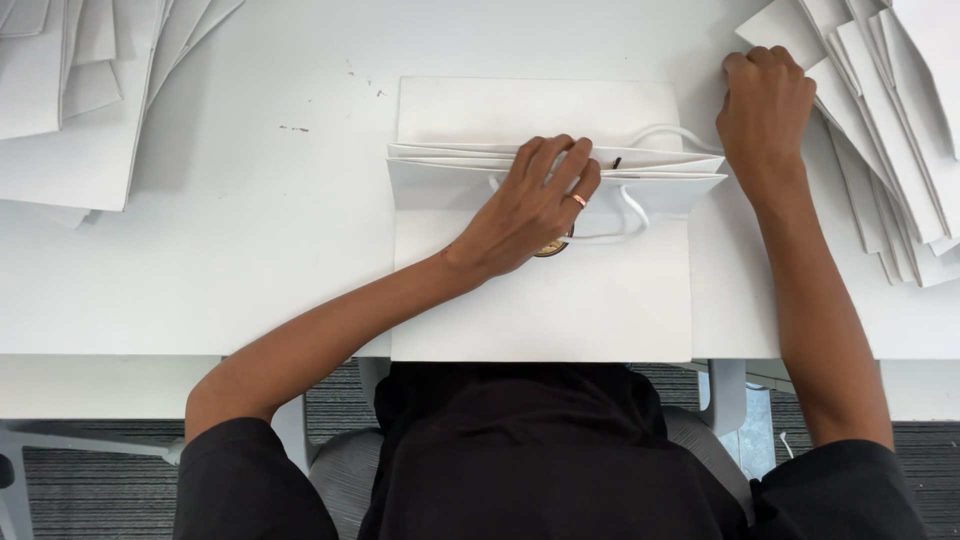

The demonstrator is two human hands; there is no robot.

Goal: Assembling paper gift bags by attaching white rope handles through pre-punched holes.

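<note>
While the person's black-clad torso fills the bottom of the frame, a flat white paper bag (540, 300) lies on the white counter (250, 260) at centre, its near edge at the counter's edge. The left hand (530, 210) rests palm down on the bag's folded top, fingers spread flat over the folds, clamped on nothing; a white cord handle (630, 225) loops just beside it. Farther right, the right hand (765, 105) is curled, knuckles up, against the edge of a fanned stack of white sheets (890, 120) at upper right; whether it pinches one I cannot tell. Another white stack (80, 100) lies at upper left.
</note>
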